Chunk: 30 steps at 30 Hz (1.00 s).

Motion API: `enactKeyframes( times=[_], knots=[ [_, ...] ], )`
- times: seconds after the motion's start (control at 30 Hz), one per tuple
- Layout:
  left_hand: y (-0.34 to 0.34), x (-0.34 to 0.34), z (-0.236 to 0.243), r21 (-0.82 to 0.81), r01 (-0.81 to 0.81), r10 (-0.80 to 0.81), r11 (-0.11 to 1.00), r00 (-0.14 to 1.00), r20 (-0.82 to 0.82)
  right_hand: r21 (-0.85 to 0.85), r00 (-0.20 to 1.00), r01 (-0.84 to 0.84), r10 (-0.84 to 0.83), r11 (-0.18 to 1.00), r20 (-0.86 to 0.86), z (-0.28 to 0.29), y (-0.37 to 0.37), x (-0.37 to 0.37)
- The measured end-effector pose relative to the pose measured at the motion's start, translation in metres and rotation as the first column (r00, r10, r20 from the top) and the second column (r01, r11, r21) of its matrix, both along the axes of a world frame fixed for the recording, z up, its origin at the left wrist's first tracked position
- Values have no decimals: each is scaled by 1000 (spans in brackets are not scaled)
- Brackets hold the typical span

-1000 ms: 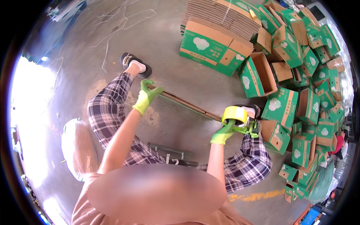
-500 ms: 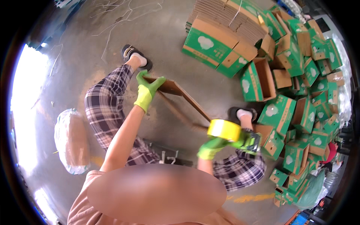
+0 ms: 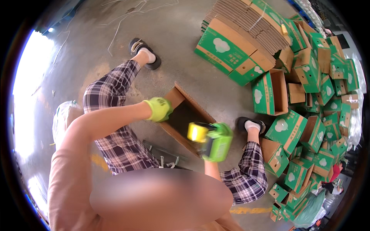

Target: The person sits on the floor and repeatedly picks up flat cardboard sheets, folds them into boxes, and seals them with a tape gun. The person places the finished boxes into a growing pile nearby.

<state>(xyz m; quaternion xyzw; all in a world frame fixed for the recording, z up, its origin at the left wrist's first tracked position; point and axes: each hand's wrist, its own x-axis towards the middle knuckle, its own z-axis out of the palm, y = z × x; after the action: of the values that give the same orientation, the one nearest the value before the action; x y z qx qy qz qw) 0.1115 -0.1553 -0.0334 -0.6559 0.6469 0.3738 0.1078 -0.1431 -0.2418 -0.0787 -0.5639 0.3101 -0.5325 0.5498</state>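
Between my legs a cardboard box (image 3: 182, 143) stands opened out, its brown walls around a dark inside. My left hand (image 3: 158, 109), in a yellow-green glove, is closed on the box's left end, fingers partly hidden. Over the box's right end, my gloved right hand (image 3: 222, 133) holds a tape dispenser. The dispenser's yellow tape roll (image 3: 197, 133) points left, above the box opening. Motion blurs the dispenser and the right-hand fingers.
Flat cartons (image 3: 246, 29) are stacked and strapped at the far right. Several green-and-brown boxes (image 3: 286, 125) pile up along the right. A plastic-wrapped bundle (image 3: 65, 117) lies left. Under me is a low metal-legged seat (image 3: 169, 156). Loose white straps (image 3: 123, 17) lie far left.
The box has swung from a narrow side view to opening upward. My left hand has moved nearer and turned over its end. My right hand has brought the dispenser left, over the box.
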Motion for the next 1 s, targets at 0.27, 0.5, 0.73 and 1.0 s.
enactKeyframes(
  times=[0.27,0.5,0.73,1.0],
  knots=[
    [37,9,33,-535,92,-149,840,987,-63,146,430,-400,326,905,-842,-69,-10,50],
    [14,0,-17,-385,-54,74,921,997,36,510,868,-492,437,705,234,-24,-72,21],
    [-4,-19,-64,-272,-715,479,644,654,-585,43,847,-26,45,999,-529,-33,-6,-11],
    [-41,-7,-55,-137,-611,480,780,724,-495,-13,821,-9,0,1000,-571,18,-7,-6]
  ],
)
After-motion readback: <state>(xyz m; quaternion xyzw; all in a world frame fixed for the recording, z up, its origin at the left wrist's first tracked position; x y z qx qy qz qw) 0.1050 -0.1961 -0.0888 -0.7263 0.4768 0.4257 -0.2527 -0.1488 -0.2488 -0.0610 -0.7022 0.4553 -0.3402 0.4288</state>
